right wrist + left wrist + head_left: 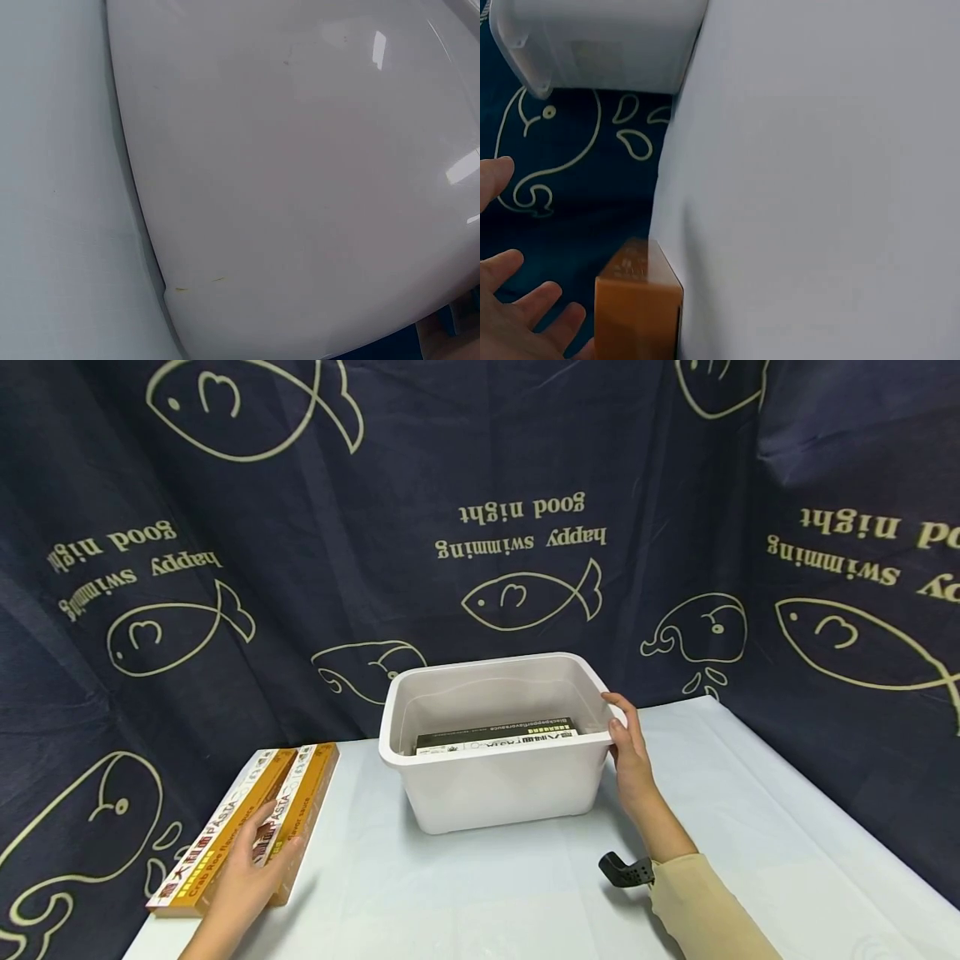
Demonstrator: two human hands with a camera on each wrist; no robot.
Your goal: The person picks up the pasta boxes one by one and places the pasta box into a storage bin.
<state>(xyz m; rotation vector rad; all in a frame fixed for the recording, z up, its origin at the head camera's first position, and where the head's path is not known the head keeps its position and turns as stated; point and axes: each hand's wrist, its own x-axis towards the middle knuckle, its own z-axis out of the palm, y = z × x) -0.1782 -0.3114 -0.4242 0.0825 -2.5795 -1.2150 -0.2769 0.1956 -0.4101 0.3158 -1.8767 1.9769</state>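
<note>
Two orange-and-white pasta boxes (217,835) lie side by side on the left of the table. Over the nearer-to-centre pasta box (303,802) hovers my left hand (251,864), its fingers spread apart. The left wrist view shows these fingers (536,307) beside the end of an orange box (637,319). My right hand (628,747) grips the right rim of a white plastic bin (510,789), fingers hooked over the edge. Inside the bin stand a dark box (487,732) and a white-edged pasta box (517,742). The bin's glossy wall (300,172) fills most of the right wrist view.
A pale cloth covers the table (480,893). Behind it hangs a dark blue curtain (420,577) with fish and whale prints, close to the bin's far side. A black strap-like piece (626,870) sticks out from the right sleeve (697,902).
</note>
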